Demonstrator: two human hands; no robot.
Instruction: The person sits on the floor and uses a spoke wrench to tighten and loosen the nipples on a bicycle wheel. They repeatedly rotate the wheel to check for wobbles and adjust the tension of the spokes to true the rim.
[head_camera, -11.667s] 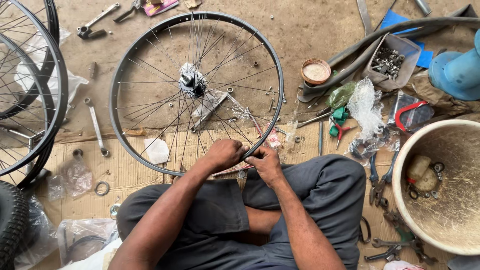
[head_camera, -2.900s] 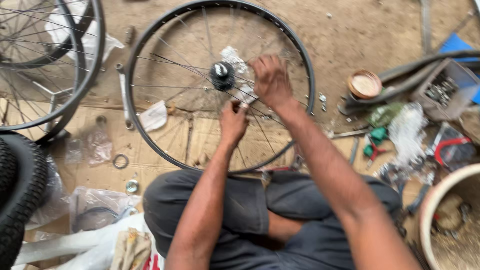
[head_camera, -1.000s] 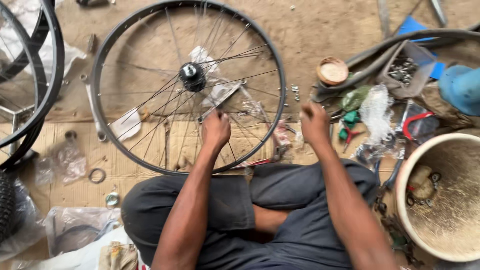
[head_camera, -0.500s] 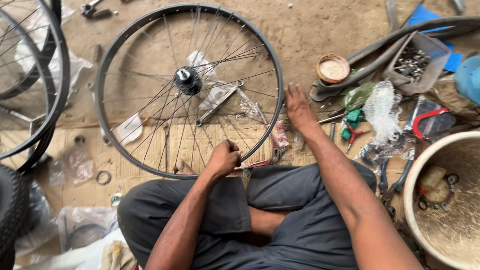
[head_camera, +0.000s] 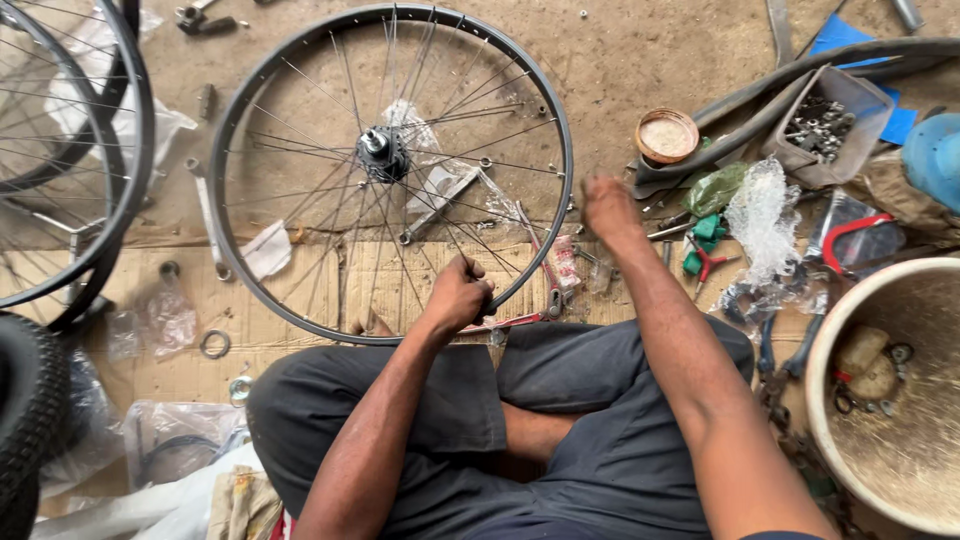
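A black bicycle wheel rim (head_camera: 256, 100) with thin spokes and a central hub (head_camera: 381, 154) lies flat on the ground in front of my crossed legs. My left hand (head_camera: 458, 295) is closed on spokes near the wheel's near edge. My right hand (head_camera: 606, 207) reaches past the wheel's right edge toward small tools on the ground; its fingers are bunched and blurred, and I cannot tell if it holds anything. A red-handled tool (head_camera: 548, 275) lies under the rim's lower right.
Another spoked wheel (head_camera: 70, 170) and a tyre (head_camera: 28, 400) lie at the left. A small round tin (head_camera: 667, 135), a tray of nuts (head_camera: 825, 125), plastic bags (head_camera: 765, 215), green and red tools and a large beige basin (head_camera: 885, 400) crowd the right. Cardboard (head_camera: 120, 290) covers the floor.
My right hand left the hub area and swung out to the right of the wheel. My left hand slid down the spokes toward the near rim. The view shifted a little.
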